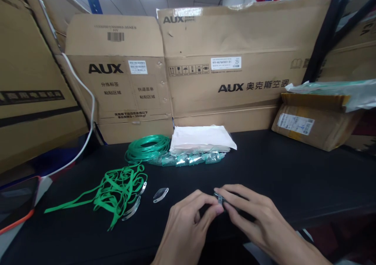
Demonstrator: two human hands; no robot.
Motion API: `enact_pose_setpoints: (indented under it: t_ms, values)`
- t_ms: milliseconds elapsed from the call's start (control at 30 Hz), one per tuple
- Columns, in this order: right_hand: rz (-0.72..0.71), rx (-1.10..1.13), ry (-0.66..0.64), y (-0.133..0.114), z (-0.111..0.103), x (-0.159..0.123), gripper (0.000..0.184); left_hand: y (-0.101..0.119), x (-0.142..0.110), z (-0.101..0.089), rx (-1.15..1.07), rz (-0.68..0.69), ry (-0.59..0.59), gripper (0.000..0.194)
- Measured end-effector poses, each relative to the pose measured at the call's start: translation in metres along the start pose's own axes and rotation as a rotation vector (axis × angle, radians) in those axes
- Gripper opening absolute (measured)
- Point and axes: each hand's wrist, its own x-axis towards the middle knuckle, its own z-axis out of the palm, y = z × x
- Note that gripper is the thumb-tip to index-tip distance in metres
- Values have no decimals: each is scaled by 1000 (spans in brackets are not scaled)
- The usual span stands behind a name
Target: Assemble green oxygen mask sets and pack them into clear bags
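My left hand (188,222) and my right hand (252,214) meet low in the middle of the black table (293,171). Both pinch a small grey metal clip (219,198) between thumbs and fingertips. Just left of them a small clear plastic piece (160,194) lies flat on the table. Further left is a tangle of green elastic straps (117,192) with thin metal strips (133,208) beside it.
A coil of green tubing (148,147), several clear green mask parts (190,158) and a stack of white plastic bags (202,137) lie behind. Large AUX cartons (223,61) wall the back. A brown parcel (314,124) sits right; a phone (16,202) and white cable (88,116) sit left.
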Motion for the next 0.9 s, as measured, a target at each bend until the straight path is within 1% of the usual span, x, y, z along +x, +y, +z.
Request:
enact_pose_setpoints:
  t_ms: [100,200,367,433,500,600,667,733,833,900]
  values:
    - [-10,-10,7,1,0,-2,40,3,0,-1,-8,-11,1,15]
    - [-18,-32,42,1,3,-5,39,5,0,-1,-13,-8,1,15]
    - [-35,-73,127,2,8,-5,34,0,1,0,-36,73,-38,15]
    - [5,-97,124,4,7,-3,34,-3,1,1,-3,89,-24,16]
    - [88,-114,72,7,2,-2,33,-6,1,2,95,87,16,16]
    - [169,-86,-77,11,-8,-2,33,-9,0,6,286,126,61,15]
    - [203,-66,-116,13,-14,-5,34,-9,-1,10,386,191,67,16]
    - [238,-58,-120,14,-19,-7,33,-9,-3,12,482,253,67,17]
    - [231,-81,-166,21,-26,-4,35,-12,-8,9,615,323,76,22]
    - [171,-157,-170,33,-31,2,36,-17,-14,-1,653,349,73,27]
